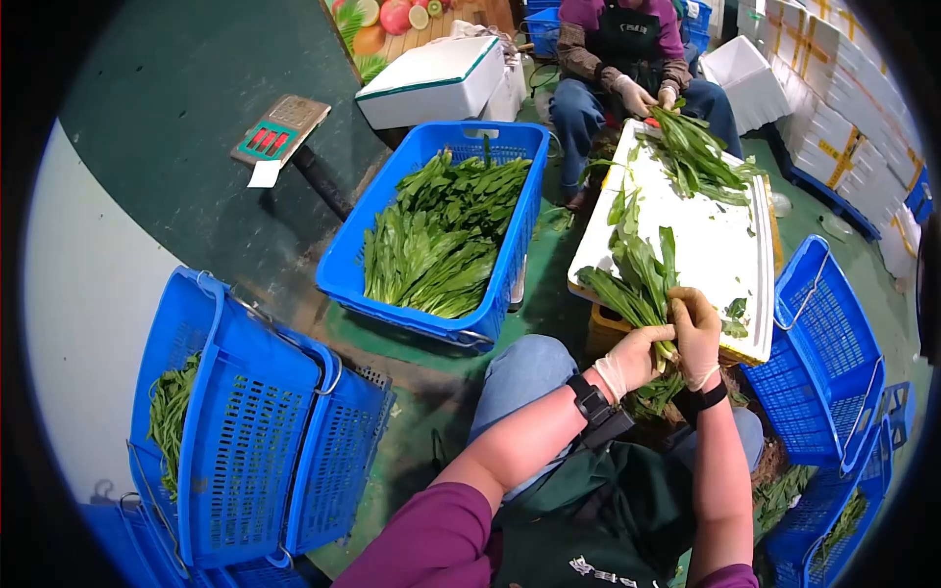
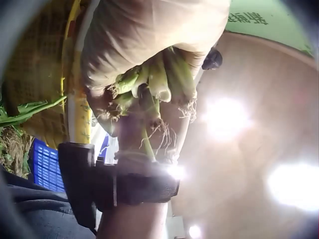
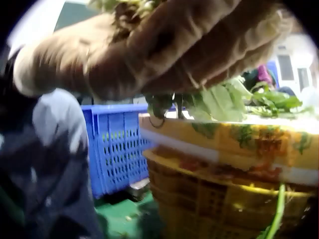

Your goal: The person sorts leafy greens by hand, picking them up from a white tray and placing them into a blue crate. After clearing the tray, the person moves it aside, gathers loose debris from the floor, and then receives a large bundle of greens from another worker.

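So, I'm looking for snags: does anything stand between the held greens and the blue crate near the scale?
Nothing visible stands in the way: past the white foam board's left edge, only floor shows before the blue crate, whose rim the leafy bunch would probably need to clear.

Four gloved hands point(image 1: 630, 363), one scale point(image 1: 281, 129)

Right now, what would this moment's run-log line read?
left hand: grips leafy bunch | right hand: grips same bunch | stem ends: some roots showing | leaves: over white board | blue crate: greens inside
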`<state>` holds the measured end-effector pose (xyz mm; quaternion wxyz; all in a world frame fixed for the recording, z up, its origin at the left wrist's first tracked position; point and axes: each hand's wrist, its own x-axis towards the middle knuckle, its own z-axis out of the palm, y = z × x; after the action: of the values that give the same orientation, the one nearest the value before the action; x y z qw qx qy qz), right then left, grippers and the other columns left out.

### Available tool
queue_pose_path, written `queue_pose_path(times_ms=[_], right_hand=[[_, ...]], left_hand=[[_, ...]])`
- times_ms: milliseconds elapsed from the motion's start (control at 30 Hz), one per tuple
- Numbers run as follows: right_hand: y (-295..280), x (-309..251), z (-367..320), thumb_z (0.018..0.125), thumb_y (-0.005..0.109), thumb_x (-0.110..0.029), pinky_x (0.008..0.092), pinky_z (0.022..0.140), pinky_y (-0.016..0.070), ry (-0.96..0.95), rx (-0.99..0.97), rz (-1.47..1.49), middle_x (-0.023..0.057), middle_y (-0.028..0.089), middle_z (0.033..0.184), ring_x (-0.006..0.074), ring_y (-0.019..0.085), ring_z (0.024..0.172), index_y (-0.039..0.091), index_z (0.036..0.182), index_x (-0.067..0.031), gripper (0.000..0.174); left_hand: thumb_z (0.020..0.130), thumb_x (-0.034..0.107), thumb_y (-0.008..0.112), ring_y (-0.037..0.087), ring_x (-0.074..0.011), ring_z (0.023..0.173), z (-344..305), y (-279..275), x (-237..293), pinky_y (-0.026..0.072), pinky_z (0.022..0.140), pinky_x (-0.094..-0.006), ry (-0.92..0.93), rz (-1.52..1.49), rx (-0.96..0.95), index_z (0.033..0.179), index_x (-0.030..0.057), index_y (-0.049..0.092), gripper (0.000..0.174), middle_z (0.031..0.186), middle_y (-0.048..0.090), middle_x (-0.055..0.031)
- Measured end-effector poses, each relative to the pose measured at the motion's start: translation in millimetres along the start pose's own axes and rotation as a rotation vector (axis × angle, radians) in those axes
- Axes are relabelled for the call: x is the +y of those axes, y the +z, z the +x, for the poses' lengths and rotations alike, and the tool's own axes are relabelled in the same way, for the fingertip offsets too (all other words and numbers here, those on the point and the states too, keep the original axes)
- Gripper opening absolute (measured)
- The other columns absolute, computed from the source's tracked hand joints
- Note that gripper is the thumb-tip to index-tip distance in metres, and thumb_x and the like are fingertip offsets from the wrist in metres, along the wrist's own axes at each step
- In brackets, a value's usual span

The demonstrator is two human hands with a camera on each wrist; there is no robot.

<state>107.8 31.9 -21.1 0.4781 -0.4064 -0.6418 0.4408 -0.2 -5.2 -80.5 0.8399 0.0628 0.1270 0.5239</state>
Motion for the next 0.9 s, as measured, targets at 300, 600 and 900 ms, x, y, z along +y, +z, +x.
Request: queue_pose_path(times_ms=[300, 600, 900], right_hand=[[-11, -21, 8, 0.097, 0.053, -0.011, 0.0252, 0.075, 0.0495, 0.173, -0.004, 0.511, 0.0094, 0.066, 0.095, 0.0121, 0.059, 0.080, 0.058, 0.118, 0.0049, 0.027], [-65, 0, 28, 0.094, 0.056, -0.014, 0.0240, 0.070, 0.0466, 0.177, 0.186, 0.716, 0.0062, 0.065, 0.090, 0.0111, 0.058, 0.078, 0.061, 0.118, 0.0022, 0.029], [-41, -11, 27, 0.096, 0.054, -0.014, 0.0226, 0.068, 0.0448, 0.327, 0.000, 0.639, 0.0047, 0.065, 0.090, 0.0099, 0.057, 0.075, 0.059, 0.120, 0.0031, 0.030]], left_hand=[[0.096, 0.011, 0.054, 0.064, -0.0189, 0.076, -35, 30, 40, 0.0516, 0.065, -0.0272, 0.243, 0.213, 0.121, 0.102, -0.0023, 0.061, 0.016, 0.093, 0.067, -0.0147], [0.086, 0.007, 0.063, 0.064, -0.0184, 0.062, -150, 67, 230, 0.0505, 0.050, -0.0275, 0.827, 1.171, 0.820, 0.094, -0.0032, 0.062, 0.012, 0.073, 0.065, -0.0105], [0.071, 0.052, 0.071, 0.063, -0.0330, 0.110, -158, -45, 285, 0.0482, 0.093, -0.0382, -0.840, 2.282, 0.766, 0.113, -0.0075, 0.065, 0.073, 0.122, 0.064, -0.0232]])
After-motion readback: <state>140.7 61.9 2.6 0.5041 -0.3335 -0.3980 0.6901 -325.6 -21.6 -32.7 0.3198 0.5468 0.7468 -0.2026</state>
